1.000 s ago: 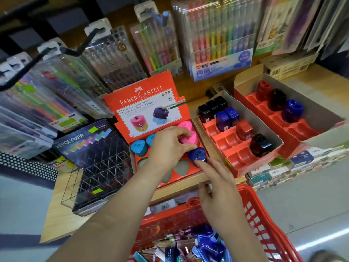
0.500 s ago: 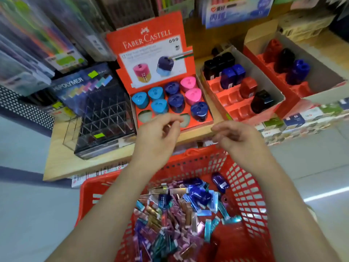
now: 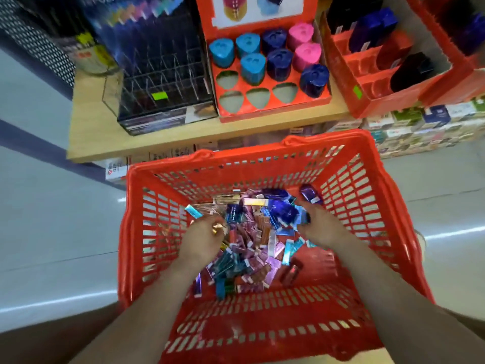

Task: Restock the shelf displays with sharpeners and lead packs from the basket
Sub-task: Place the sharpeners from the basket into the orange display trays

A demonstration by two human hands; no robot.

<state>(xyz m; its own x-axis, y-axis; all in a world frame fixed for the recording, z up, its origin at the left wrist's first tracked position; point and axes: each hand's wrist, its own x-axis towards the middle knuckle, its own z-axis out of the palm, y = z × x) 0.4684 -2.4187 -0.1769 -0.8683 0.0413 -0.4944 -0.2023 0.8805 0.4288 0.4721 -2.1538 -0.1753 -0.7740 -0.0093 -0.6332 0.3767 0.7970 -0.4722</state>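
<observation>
Both hands are sunk in the red slatted plastic basket [image 3: 367, 185]; the left hand [image 3: 202, 240] is curled over shiny foil lead packs [image 3: 252, 248], the right hand [image 3: 319, 227] beside dark blue sharpeners [image 3: 282, 214], whether closed on anything cannot be told; a wrong item could be snagged from the tangle, leaving the red cardboard sharpener tray [image 3: 262, 111] misfilled.

A stationery shop: stocked shelf [image 3: 183, 137], red basket [image 3: 262, 158].

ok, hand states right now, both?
Left hand: in the basket, curled over lead packs; grip cannot be told.
Right hand: down among blue sharpeners; grip cannot be told.
</observation>
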